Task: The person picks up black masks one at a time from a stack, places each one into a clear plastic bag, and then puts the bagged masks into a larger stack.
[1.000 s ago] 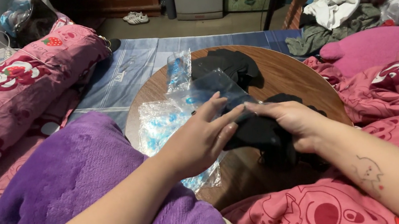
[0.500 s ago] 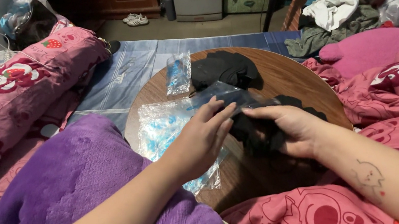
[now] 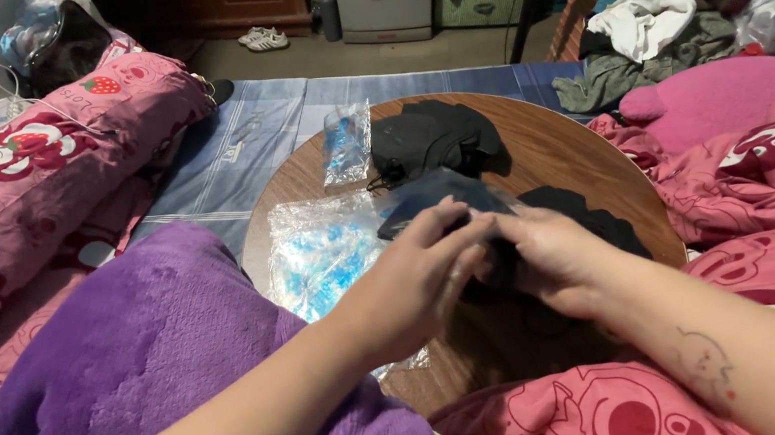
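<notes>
Together both hands (image 3: 475,266) pinch the black cloth (image 3: 440,192) between them.

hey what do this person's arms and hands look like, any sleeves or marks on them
Both forearms are bare, with no sleeves, gloves, watch or rings in view. The right forearm carries a small outline tattoo of a rounded figure. The left hand and right hand are unmarked.

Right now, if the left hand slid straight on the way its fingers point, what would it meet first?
The left hand points up and right across the round wooden table. It would probably meet the black cloth item it already grips with the right hand; depth is unclear.
</notes>
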